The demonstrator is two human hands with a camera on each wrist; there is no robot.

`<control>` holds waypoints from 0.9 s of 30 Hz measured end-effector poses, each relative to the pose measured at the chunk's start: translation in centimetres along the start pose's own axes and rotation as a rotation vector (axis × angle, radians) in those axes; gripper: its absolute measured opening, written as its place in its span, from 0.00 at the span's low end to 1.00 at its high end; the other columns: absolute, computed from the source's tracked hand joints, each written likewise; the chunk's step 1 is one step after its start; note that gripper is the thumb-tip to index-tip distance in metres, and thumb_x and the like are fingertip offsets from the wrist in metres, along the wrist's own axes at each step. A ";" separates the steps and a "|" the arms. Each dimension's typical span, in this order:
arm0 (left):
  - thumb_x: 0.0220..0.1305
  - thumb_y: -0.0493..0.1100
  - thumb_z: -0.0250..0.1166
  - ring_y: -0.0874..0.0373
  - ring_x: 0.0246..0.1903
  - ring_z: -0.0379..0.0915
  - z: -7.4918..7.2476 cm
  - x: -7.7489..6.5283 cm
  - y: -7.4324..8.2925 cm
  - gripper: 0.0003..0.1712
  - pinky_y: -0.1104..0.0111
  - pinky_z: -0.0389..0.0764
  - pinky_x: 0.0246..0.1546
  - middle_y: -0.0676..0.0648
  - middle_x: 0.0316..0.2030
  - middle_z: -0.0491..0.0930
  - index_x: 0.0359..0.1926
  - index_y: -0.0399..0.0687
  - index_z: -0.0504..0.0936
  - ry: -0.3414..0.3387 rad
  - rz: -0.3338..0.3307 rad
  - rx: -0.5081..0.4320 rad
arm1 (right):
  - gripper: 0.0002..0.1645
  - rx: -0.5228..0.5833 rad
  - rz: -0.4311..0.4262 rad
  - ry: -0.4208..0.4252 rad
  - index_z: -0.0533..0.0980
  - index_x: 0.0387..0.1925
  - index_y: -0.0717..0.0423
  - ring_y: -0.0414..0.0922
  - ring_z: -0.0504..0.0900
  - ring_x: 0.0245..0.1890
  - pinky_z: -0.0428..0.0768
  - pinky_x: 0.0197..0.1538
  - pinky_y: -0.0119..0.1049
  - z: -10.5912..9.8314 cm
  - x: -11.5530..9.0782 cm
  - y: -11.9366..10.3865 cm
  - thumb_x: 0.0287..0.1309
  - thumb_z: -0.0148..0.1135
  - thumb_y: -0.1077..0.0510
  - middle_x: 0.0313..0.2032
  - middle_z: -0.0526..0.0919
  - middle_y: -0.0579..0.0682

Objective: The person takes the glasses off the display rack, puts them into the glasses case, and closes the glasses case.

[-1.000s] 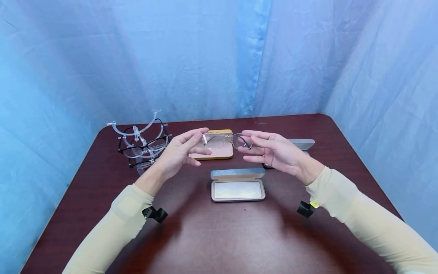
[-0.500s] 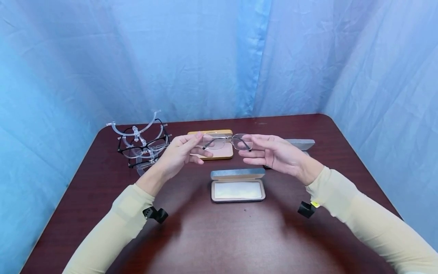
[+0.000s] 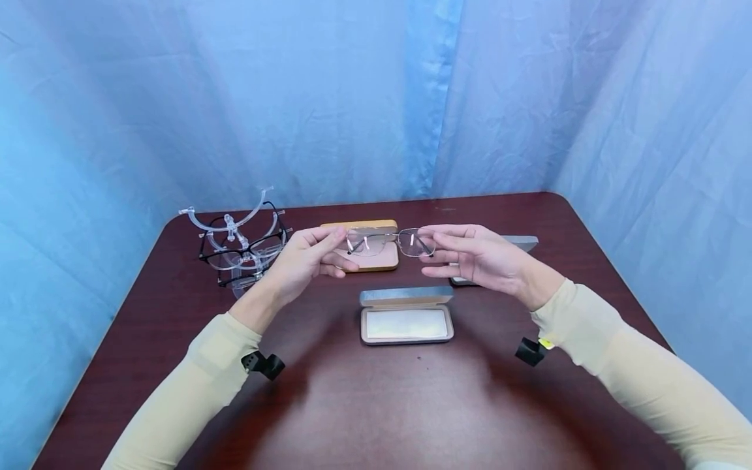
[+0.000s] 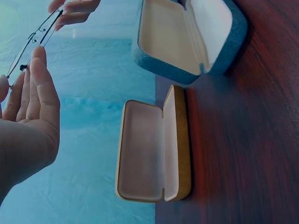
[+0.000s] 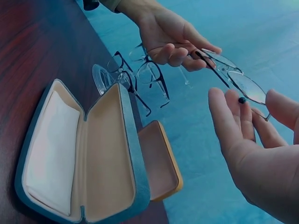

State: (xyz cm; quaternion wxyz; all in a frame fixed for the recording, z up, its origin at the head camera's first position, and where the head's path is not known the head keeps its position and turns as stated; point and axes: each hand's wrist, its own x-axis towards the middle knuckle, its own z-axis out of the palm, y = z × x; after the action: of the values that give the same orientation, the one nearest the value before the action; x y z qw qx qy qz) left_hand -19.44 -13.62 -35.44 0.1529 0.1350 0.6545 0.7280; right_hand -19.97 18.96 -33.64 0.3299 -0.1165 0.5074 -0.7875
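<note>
Eyeglasses (image 3: 395, 236), one pair, thin-rimmed: hung above the bench (image 3: 382, 408) between left hand (image 3: 299, 261) and right hand (image 3: 484, 258), whose fingers pinched opposite frame ends, nearly together. Judged light, springy, easily bent; lenses probably smudged readily; outer corners offered the safest hold.

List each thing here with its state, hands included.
Held glasses: off the table, temples seemingly folded
Left hand: pinching one end of them
Right hand: pinching the other end
Blue-gray case: open
White cloth: lying inside that case
Yellow case: open
Silver-gray case: partly hidden, apparently open
Clear stand: upright
Dark-framed glasses: on the stand
</note>
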 end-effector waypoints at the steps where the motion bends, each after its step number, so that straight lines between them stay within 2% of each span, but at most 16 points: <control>1: 0.78 0.48 0.56 0.52 0.34 0.87 0.0 0.0 -0.1 0.23 0.67 0.87 0.33 0.32 0.53 0.80 0.60 0.32 0.78 0.010 -0.004 0.008 | 0.17 -0.005 -0.007 0.003 0.77 0.60 0.60 0.52 0.84 0.54 0.76 0.63 0.53 -0.1 0.0 0.0 0.75 0.54 0.64 0.51 0.84 0.53; 5: 0.76 0.49 0.60 0.51 0.33 0.88 0.1 0.0 -0.6 0.22 0.64 0.88 0.32 0.40 0.44 0.85 0.55 0.33 0.81 0.047 -0.042 0.053 | 0.16 -0.024 -0.016 0.040 0.79 0.58 0.59 0.50 0.83 0.53 0.78 0.62 0.49 -0.4 -0.2 0.2 0.75 0.54 0.64 0.51 0.83 0.53; 9: 0.74 0.52 0.63 0.49 0.33 0.88 0.3 0.0 -0.8 0.23 0.63 0.88 0.30 0.39 0.41 0.86 0.51 0.34 0.83 0.069 -0.088 0.088 | 0.16 -0.067 -0.003 0.076 0.81 0.57 0.57 0.50 0.85 0.50 0.79 0.61 0.48 -0.9 -0.5 0.4 0.74 0.56 0.64 0.51 0.83 0.54; 12: 0.74 0.51 0.63 0.49 0.32 0.88 0.3 -0.2 -0.8 0.20 0.64 0.87 0.27 0.37 0.41 0.85 0.51 0.37 0.83 0.067 -0.110 0.106 | 0.17 -0.123 0.013 0.067 0.80 0.59 0.57 0.51 0.86 0.48 0.79 0.61 0.49 -1.2 -0.7 0.6 0.73 0.57 0.65 0.51 0.85 0.54; 16: 0.75 0.47 0.62 0.49 0.32 0.88 0.4 -0.6 -0.8 0.17 0.65 0.87 0.26 0.37 0.42 0.86 0.52 0.36 0.83 0.018 -0.119 0.130 | 0.22 -0.217 0.030 0.032 0.76 0.64 0.62 0.51 0.86 0.46 0.79 0.60 0.52 -1.8 -0.9 0.6 0.71 0.58 0.66 0.51 0.85 0.54; 20: 0.76 0.44 0.61 0.49 0.33 0.88 0.5 -1.2 -0.9 0.17 0.65 0.86 0.26 0.37 0.43 0.87 0.54 0.34 0.82 -0.057 -0.119 0.163 | 0.21 -0.294 0.059 0.000 0.77 0.62 0.64 0.49 0.86 0.48 0.79 0.59 0.55 -2.5 -1.2 0.5 0.70 0.60 0.67 0.52 0.86 0.55; 24: 0.75 0.43 0.62 0.48 0.34 0.88 0.7 -1.8 -1.5 0.14 0.65 0.86 0.26 0.33 0.43 0.86 0.51 0.36 0.83 -0.099 -0.126 0.191 | 0.22 -0.351 0.122 -0.045 0.76 0.62 0.67 0.50 0.85 0.53 0.77 0.59 0.57 -3.0 -1.5 0.7 0.69 0.61 0.67 0.53 0.85 0.56; 27: 0.74 0.43 0.63 0.48 0.34 0.87 1.0 -2.1 -2.1 0.13 0.65 0.86 0.27 0.30 0.44 0.84 0.49 0.37 0.83 -0.114 -0.146 0.201 | 0.26 -0.408 0.172 -0.044 0.73 0.63 0.71 0.52 0.85 0.53 0.75 0.60 0.59 -3.3 -1.7 1.1 0.67 0.64 0.65 0.52 0.85 0.58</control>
State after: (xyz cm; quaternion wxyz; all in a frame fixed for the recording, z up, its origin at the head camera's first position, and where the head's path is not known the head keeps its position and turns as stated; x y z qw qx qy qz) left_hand -17.00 -13.36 -37.46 0.2280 0.1429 0.7226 0.6368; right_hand -19.92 22.15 -35.83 0.3765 -0.1539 0.6569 -0.6348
